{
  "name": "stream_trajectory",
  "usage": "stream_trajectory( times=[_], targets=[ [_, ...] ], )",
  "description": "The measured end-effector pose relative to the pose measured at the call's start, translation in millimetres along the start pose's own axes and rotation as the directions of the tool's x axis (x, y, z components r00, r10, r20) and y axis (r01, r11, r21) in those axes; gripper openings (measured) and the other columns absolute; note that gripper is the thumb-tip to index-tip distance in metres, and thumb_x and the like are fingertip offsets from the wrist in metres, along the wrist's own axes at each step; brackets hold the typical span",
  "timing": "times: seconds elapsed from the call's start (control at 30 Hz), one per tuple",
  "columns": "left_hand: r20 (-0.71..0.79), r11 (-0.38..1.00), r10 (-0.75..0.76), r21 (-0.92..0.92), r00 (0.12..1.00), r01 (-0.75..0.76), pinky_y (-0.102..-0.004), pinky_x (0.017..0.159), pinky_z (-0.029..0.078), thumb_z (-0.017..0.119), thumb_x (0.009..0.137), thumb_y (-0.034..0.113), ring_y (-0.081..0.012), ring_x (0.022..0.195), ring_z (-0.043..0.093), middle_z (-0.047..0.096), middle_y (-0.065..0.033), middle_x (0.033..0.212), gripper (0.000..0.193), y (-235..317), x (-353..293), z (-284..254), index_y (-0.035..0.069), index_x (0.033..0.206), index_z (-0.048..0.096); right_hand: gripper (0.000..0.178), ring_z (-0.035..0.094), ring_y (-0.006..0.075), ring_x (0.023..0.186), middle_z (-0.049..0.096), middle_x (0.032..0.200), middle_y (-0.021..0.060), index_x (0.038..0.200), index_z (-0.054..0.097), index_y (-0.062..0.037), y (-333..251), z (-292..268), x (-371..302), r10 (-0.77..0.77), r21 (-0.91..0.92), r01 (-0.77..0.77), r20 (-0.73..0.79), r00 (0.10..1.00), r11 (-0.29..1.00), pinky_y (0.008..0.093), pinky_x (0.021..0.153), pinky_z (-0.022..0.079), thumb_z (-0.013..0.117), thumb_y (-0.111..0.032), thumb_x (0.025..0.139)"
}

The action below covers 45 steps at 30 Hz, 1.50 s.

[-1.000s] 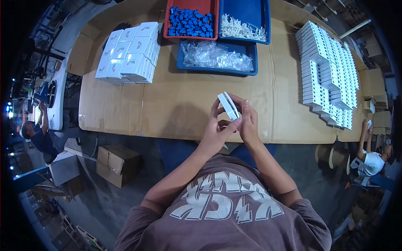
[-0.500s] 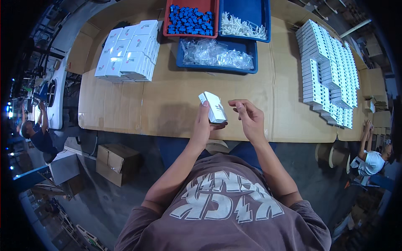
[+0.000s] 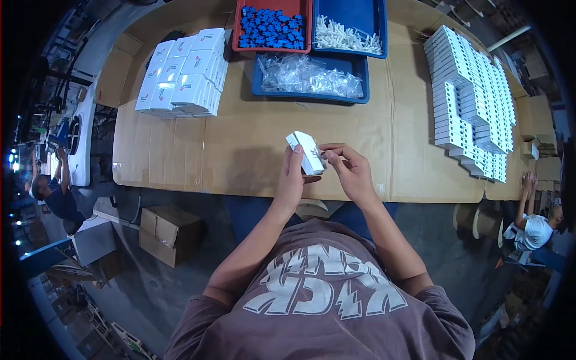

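Note:
My left hand (image 3: 291,180) holds a small white box (image 3: 306,151) tilted above the near edge of the cardboard-covered table (image 3: 252,150). My right hand (image 3: 351,170) is close beside it on the right, its fingertips touching the box's end flap. Both forearms come up from the lower edge, over my grey-brown printed shirt.
A stack of closed white boxes (image 3: 183,73) lies at the back left, and rows of flat white boxes (image 3: 474,102) at the right. A red bin of blue parts (image 3: 271,27), a blue bin of white parts (image 3: 348,37) and a blue tray of clear bags (image 3: 312,77) sit at the back. Cardboard cartons (image 3: 168,234) stand on the floor; other people work at the far left and right.
The box has shifted from between both hands to my left hand and a little left. My right hand let go, then came back to the box's end.

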<state>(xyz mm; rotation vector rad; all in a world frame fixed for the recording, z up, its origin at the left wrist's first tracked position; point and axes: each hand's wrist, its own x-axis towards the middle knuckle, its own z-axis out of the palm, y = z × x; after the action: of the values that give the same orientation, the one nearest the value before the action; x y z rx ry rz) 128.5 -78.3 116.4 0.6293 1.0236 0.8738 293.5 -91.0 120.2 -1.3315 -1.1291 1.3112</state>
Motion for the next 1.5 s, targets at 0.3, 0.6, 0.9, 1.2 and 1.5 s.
stream_trajectory(
  times=[0.3,0.6,0.9,1.2,1.5],
  targets=[
    [0.005,0.976,0.217,0.027,0.976,-0.217,-0.0379,0.096,0.054,0.04,0.109,0.043,-0.0212,0.118,0.063,0.057,-0.0133,0.133,0.056,-5,2,-6,0.008,0.152,0.033,0.014,0.066,0.0215,0.112,0.071,0.122,0.0126,0.099,0.072,0.0007,0,-10,7,0.161,0.342,-0.168,0.048,0.986,0.925,0.0368,0.097,0.054,0.068,-0.013,0.099],
    [0.073,0.832,0.534,0.135,0.843,-0.539,-0.0406,0.099,0.052,0.07,0.095,0.022,-0.0262,0.124,0.057,0.046,-0.0175,0.141,0.087,13,-13,12,0.004,0.16,0.016,0.055,0.041,0.0245,0.14,0.059,0.144,0.0075,0.066,0.054,-0.0188,28,-17,12,0.007,0.841,-0.356,0.387,0.922,0.407,0.0454,0.118,0.03,0.067,-0.07,0.081],
    [0.418,0.368,0.656,0.55,0.629,-0.749,-0.0441,0.102,0.052,0.087,0.068,0.012,-0.0376,0.137,0.045,0.036,-0.0197,0.151,0.098,24,-14,6,0.006,0.152,0.037,0.054,0.054,0.026,0.131,0.059,0.142,0.0113,0.067,0.055,-0.0177,35,-31,12,-0.003,0.832,-0.434,0.463,0.886,0.345,0.0439,0.109,0.045,0.073,-0.068,0.074],
    [0.459,0.292,0.606,0.631,0.65,-0.718,-0.049,0.116,0.039,0.085,0.066,0.004,-0.0434,0.144,0.037,0.025,-0.0242,0.158,0.099,20,-6,2,0.011,0.153,0.037,0.075,0.056,0.0221,0.129,0.058,0.141,0.0096,0.143,0.053,-0.0037,2,-32,16,0.055,0.545,-0.277,0.388,0.92,0.791,0.0383,0.109,0.045,0.086,-0.028,0.081],
    [0.18,0.745,0.591,0.25,0.786,-0.618,-0.0408,0.118,0.03,0.053,0.101,0.04,-0.0279,0.139,0.041,0.041,-0.0197,0.148,0.077,20,-8,7,-0.003,0.158,0.023,0.088,0.03,0.0259,0.153,0.037,0.162,0.0135,0.153,0.043,-0.0011,-21,-1,6,0.027,0.453,-0.224,0.401,0.916,0.863,0.0481,0.127,0.028,0.086,0.003,0.076]
  ],
)
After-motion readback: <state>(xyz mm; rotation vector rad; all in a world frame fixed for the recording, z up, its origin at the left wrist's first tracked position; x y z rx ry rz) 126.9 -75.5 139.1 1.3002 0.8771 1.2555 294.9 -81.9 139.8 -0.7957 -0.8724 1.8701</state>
